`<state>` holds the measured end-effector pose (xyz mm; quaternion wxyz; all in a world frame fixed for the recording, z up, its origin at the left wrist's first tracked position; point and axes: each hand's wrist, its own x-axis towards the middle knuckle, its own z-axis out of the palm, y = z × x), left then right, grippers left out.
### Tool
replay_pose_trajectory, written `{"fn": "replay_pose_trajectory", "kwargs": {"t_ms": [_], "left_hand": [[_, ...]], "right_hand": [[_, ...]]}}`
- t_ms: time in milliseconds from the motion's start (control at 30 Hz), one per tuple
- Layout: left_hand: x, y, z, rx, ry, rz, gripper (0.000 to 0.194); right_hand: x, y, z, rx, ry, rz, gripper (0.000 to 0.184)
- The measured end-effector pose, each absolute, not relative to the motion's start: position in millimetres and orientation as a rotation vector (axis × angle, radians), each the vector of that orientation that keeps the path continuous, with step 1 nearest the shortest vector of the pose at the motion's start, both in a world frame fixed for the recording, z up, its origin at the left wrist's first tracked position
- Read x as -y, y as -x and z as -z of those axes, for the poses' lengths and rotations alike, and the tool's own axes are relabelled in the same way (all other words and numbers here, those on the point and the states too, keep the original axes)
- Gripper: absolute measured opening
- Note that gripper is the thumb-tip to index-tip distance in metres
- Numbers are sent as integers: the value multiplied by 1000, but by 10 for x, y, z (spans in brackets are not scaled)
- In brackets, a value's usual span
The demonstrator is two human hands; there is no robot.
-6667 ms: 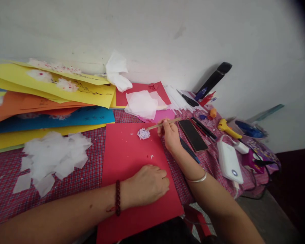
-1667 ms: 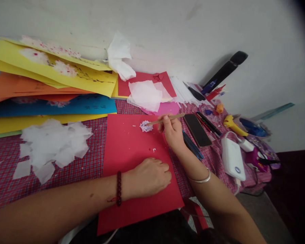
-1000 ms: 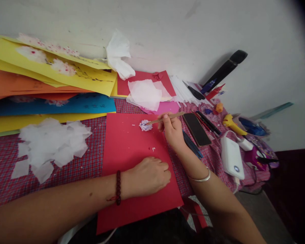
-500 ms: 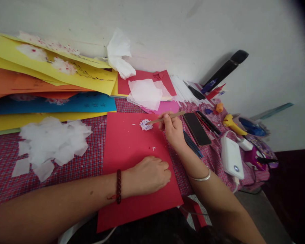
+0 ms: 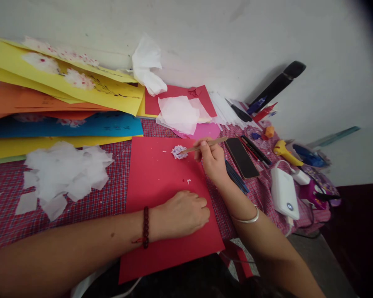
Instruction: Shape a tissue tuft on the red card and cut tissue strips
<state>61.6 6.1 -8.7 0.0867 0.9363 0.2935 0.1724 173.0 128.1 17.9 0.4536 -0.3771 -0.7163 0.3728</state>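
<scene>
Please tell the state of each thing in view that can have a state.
Right hand: closed on the wooden stick.
Left hand: fingers curled, resting on the red sheet.
Wooden stick: held slanted, tip at the paper flower.
Red sheet: flat.
Paper flower: ruffled.
Phone: screen dark.
Power bank: cable plugged in.
White tissue: crumpled.

Student: From where does the head view look?

Tutor: From your head, facing forward and down onto the red sheet (image 5: 161,178) near centre.

Student: How near is it?

Tutor: Close: your forearms (image 5: 81,248) enter at the lower corners, the checked cloth (image 5: 108,207) spans mid-frame, and the pale wall (image 5: 205,37) fills the top.
</scene>
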Motion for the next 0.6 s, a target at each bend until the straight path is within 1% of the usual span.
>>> {"fn": "replay_pose_trajectory", "kwargs": {"t_ms": [167,600], "left_hand": [[-57,-617,75,-883,-2790,-493,21],[-57,-610,51,-877,-2770,-507,21]], "right_hand": [[-1299,-1722,-155,1770,952,-876,42],[-1267,-1716,-163,1825,931,-900,43]]}}
